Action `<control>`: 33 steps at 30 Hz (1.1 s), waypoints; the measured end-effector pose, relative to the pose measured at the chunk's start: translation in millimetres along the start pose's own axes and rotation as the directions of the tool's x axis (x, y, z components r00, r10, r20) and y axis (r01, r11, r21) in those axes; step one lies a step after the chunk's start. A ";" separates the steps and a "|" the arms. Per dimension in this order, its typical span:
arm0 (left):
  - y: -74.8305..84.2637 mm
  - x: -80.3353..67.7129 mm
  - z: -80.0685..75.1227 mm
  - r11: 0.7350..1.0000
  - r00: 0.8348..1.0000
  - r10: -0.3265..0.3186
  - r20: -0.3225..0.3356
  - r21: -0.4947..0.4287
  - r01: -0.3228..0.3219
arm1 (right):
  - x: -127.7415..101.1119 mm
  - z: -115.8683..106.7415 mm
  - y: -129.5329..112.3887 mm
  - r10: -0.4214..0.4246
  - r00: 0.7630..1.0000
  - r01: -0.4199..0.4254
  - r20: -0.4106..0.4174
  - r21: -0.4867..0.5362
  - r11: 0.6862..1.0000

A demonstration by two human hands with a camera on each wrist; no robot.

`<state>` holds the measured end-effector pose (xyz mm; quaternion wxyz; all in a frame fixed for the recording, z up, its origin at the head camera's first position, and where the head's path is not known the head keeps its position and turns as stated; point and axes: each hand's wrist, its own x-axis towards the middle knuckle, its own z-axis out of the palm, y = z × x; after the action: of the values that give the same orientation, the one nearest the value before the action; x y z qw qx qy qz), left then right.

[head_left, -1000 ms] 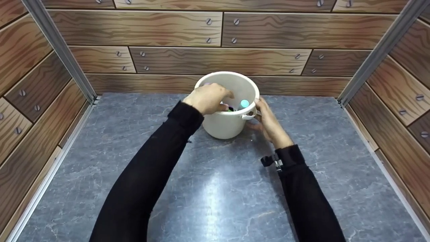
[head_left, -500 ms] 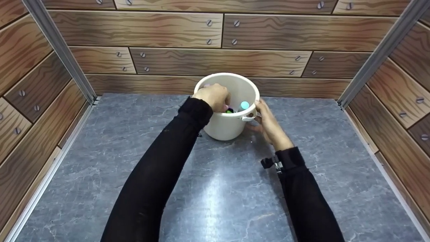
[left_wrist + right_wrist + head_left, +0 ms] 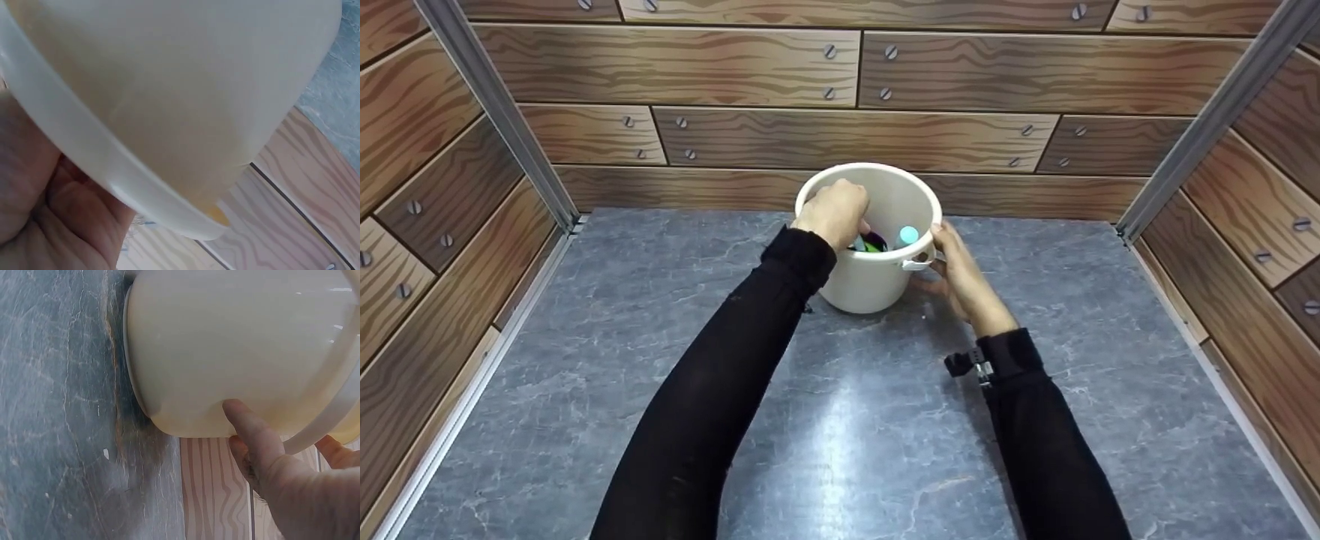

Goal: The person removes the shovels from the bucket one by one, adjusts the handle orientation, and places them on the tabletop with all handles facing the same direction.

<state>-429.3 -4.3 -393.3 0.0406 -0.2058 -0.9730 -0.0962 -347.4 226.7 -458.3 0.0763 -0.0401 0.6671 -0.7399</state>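
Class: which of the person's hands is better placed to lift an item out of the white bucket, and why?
Probably the left hand: it already reaches down inside the white bucket among the coloured items. The right hand rests outside against the bucket's wall, steadying it.

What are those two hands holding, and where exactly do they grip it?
The right hand steadies the white bucket by its side wall near the handle lug. The left hand reaches inside; whether it grips anything cannot be told.

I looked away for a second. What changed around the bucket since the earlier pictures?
The left hand pushed deeper into the white bucket, its sleeve now at the rim. The right hand stayed against the bucket's side by the handle; the bucket did not move on the grey table.
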 end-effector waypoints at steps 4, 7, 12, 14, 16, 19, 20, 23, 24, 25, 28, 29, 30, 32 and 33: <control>6.2 -14.8 -15.7 0.999 0.999 0.019 -0.028 -0.039 -0.020 | -0.3 0.2 0.5 -0.006 1.000 0.006 -0.003 -0.022 1.000; 15.4 -36.0 -35.1 0.997 0.997 0.033 -0.069 -0.068 -0.038 | -0.4 0.2 0.8 -0.006 1.000 0.006 -0.005 -0.026 1.000; 21.0 -57.6 -55.1 0.993 0.989 0.073 -0.126 -0.084 -0.084 | -0.7 -0.9 1.5 0.000 1.000 0.000 -0.013 -0.013 1.000; 19.8 -59.6 -57.6 0.992 0.986 0.081 -0.144 -0.086 -0.094 | -0.7 -1.3 1.6 -0.003 1.000 0.003 -0.016 -0.012 1.000; 19.4 -62.2 -59.9 0.990 0.984 0.076 -0.161 -0.104 -0.094 | -0.7 -1.2 1.6 -0.004 1.000 0.004 -0.015 -0.012 1.000; 18.9 -66.4 -63.1 0.986 0.983 0.066 -0.174 -0.141 -0.091 | -0.7 -0.3 1.7 -0.006 1.000 0.006 -0.012 -0.014 1.000; 18.5 -67.6 -63.9 0.984 0.983 0.062 -0.175 -0.151 -0.089 | -0.3 0.0 1.9 -0.005 1.000 0.005 -0.007 -0.015 1.000; 17.2 -72.0 -67.7 0.981 0.980 0.057 -0.189 -0.173 -0.090 | 0.1 1.0 2.1 -0.004 1.000 0.004 -0.005 -0.011 1.000; 16.7 -73.4 -69.1 0.979 0.978 0.060 -0.199 -0.178 -0.097 | 0.1 1.2 2.0 -0.003 1.000 0.003 -0.006 -0.009 1.000; 16.1 -74.8 -70.4 0.978 0.975 0.067 -0.212 -0.181 -0.107 | -0.2 1.4 1.8 -0.002 1.000 0.002 -0.008 -0.007 1.000; 14.4 -79.7 -74.6 0.969 0.962 0.095 -0.257 -0.196 -0.148 | -0.5 1.7 1.0 0.001 1.000 -0.001 -0.012 -0.001 1.000; 13.8 -81.4 -75.9 0.966 0.957 0.101 -0.272 -0.203 -0.160 | -0.5 1.8 0.7 0.002 1.000 -0.002 -0.011 -0.001 1.000; 13.3 -83.6 -77.5 0.963 0.953 0.106 -0.286 -0.211 -0.170 | -0.5 1.9 0.3 0.003 1.000 -0.003 -0.011 0.000 1.000; 12.5 -88.3 -80.9 0.957 0.945 0.108 -0.309 -0.224 -0.183 | -0.2 2.0 -0.3 0.002 1.000 -0.002 -0.010 0.001 1.000; 12.0 -90.7 -82.7 0.955 0.942 0.107 -0.319 -0.230 -0.186 | -0.1 2.0 -0.7 0.001 1.000 -0.001 -0.009 0.002 1.000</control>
<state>-338.5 -46.0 -321.1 0.1696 -0.2644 -0.9162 -0.2487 -347.1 224.8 -457.5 0.0738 -0.0362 0.6668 -0.7407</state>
